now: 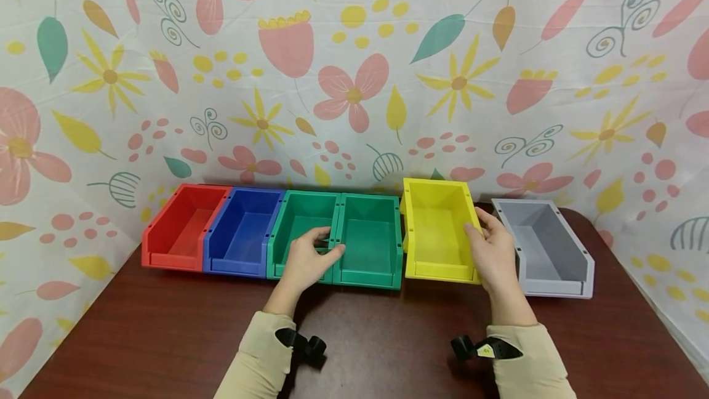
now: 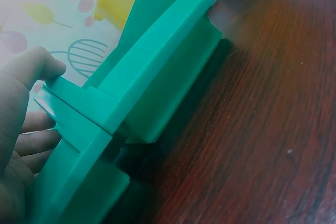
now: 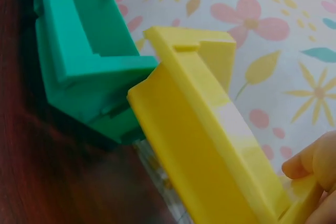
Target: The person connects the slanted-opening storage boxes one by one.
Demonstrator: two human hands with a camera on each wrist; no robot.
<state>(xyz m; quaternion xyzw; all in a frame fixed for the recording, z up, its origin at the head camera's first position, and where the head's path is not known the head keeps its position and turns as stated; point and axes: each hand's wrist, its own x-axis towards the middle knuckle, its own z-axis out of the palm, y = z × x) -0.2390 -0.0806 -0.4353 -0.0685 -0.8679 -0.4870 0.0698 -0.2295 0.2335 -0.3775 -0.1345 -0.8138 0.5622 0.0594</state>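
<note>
Two green storage bins stand side by side, the left one [image 1: 303, 208] against the right one [image 1: 370, 245]. My left hand [image 1: 310, 257] pinches their adjoining side walls, fingers inside the left bin and thumb over the right. The left wrist view shows the thumb [image 2: 44, 65] at the top of the walls. My right hand [image 1: 492, 248] grips the right wall of a yellow storage bin [image 1: 437, 226], thumb inside and fingers outside. In the right wrist view the yellow bin [image 3: 210, 124] is tilted, its front corner overlapping the green bin [image 3: 68, 35].
A blue bin [image 1: 244, 226] and a red bin [image 1: 185, 220] continue the row leftward. The grey bin [image 1: 545, 239] stands right of my right hand. All are on a dark brown table [image 1: 382, 337], with a flower-patterned cloth [image 1: 354, 29] hanging close behind.
</note>
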